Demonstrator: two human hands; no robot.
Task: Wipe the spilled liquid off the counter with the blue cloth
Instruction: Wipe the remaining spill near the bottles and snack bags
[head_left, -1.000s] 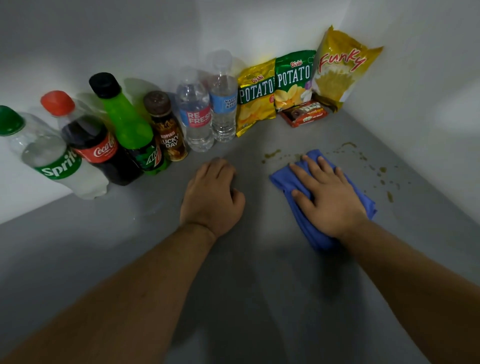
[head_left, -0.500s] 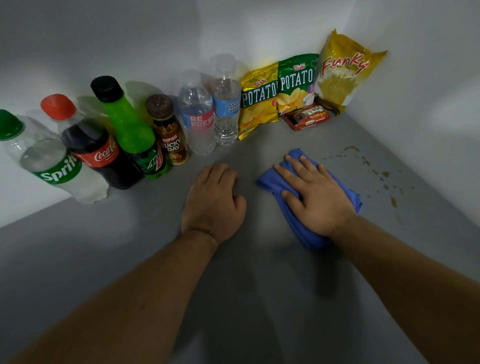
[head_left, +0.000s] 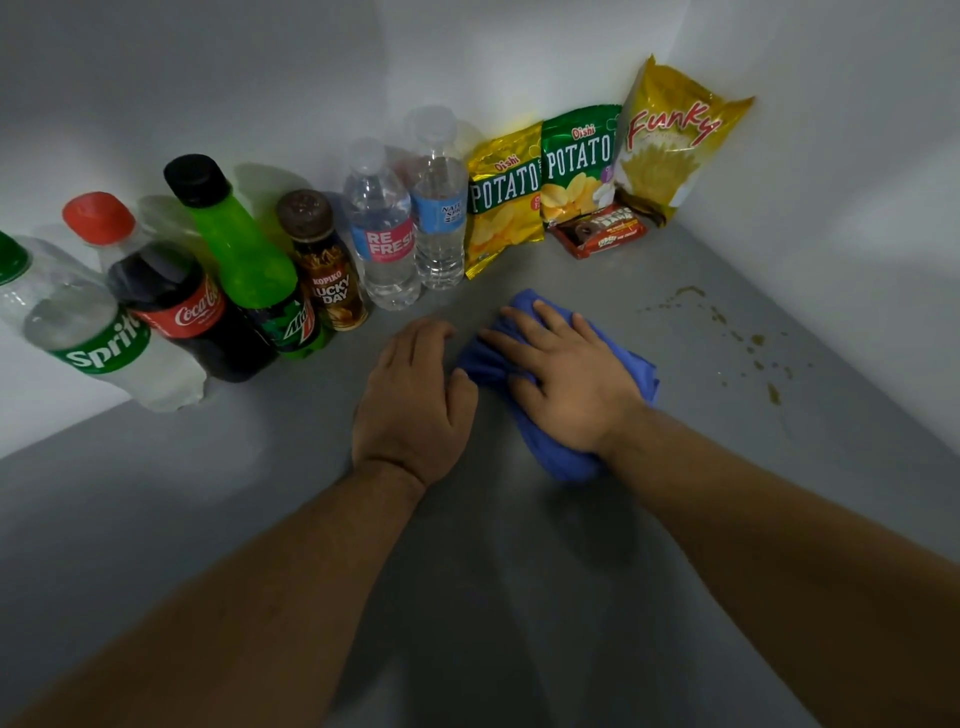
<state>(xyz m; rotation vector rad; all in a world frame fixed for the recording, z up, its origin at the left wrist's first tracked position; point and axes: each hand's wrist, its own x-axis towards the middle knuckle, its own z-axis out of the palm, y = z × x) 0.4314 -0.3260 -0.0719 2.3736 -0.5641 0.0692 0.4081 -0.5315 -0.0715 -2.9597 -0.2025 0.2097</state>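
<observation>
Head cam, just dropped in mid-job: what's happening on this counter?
A person is wiping a grey counter by hand. The right hand presses flat on a bunched blue cloth, fingers spread over it. The left hand rests palm-down beside it, its thumb at the cloth's edge. Brown spilled drops lie uncovered to the right of the cloth. Bottles and snack bags line the back wall.

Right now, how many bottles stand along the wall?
6, left to right: clear Sprite bottle, dark Coca-Cola bottle, green Mountain Dew bottle, brown Kopiko bottle, two clear water bottles. More may sit off-frame left.
</observation>
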